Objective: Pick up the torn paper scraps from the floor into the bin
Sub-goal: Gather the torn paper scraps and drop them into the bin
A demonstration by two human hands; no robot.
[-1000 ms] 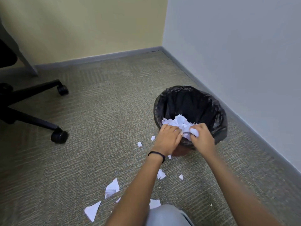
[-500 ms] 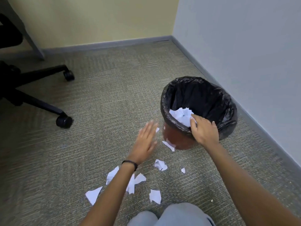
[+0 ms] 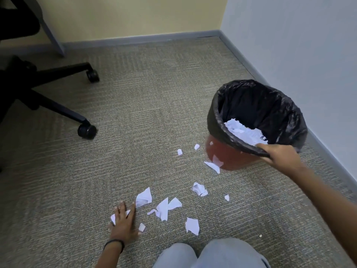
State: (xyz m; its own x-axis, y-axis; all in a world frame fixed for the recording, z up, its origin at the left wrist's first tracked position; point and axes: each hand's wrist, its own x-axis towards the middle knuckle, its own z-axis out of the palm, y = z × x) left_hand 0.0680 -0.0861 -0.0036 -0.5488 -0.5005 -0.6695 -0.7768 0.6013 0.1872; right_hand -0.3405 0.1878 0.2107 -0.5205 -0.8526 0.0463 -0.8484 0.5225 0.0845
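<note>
Paper scraps (image 3: 163, 208) under flat, spread left hand (image 3: 123, 223); right hand (image 3: 281, 156) grip clamped on bin (image 3: 218, 117) rim.

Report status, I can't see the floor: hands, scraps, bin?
Left hand flat on a scrap. Right hand grips bin rim. Many scraps on carpet. Nothing blocking.

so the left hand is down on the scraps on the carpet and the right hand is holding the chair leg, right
Not quite. In the head view the right hand grips the rim of the bin, not the chair leg. The left hand is indeed down on the scraps on the carpet.
</note>
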